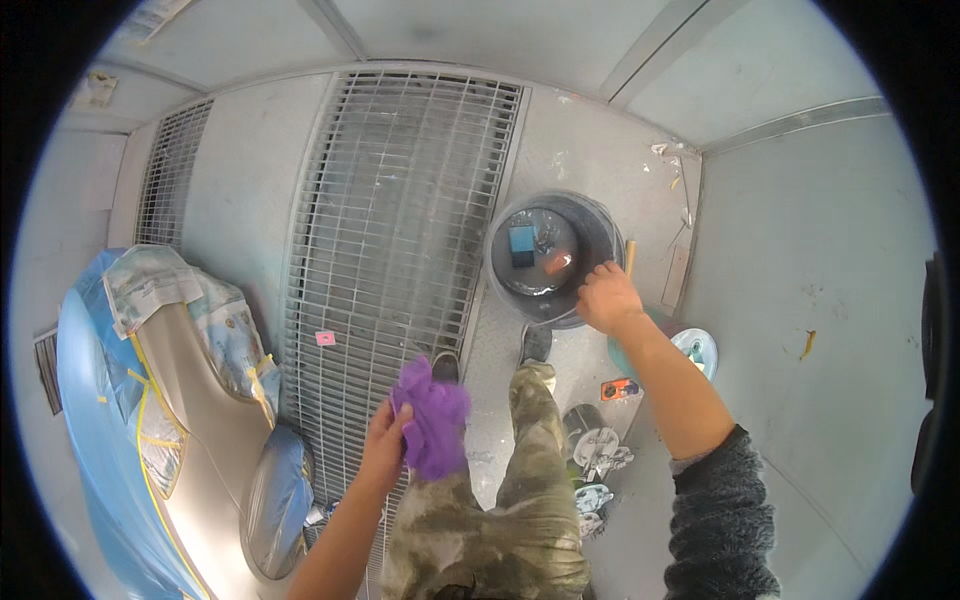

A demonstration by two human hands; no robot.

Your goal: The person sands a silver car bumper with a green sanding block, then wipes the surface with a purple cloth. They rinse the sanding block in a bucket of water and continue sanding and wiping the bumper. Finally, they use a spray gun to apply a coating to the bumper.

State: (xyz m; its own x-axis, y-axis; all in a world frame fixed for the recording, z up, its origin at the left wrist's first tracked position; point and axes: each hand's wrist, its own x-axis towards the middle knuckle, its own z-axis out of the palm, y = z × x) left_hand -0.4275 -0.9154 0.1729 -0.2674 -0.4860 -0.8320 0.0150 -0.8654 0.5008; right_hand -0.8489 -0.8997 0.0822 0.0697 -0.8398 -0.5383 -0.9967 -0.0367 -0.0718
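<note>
Cloth [435,420], purple and bunched, is pinched in our left hand [380,447], clear of the bucket [597,238]; our right hand [608,297] curls at its rim – gripping or not, we cannot tell. Blue sheeting [92,400] already covers part of the car panel [192,385]; two blocks [522,240] still lie in the bucket.

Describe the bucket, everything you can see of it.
Round, open-topped bucket, dark grey, plastic-looking, with what seems a thin handle along its rim. It stands upright on the pale floor, right of the metal grate. Inside are clear-looking liquid, a blue-and-dark block and an orange piece. The right hand is at its near right rim; whether the fingers grip rim or handle is unclear.
</note>
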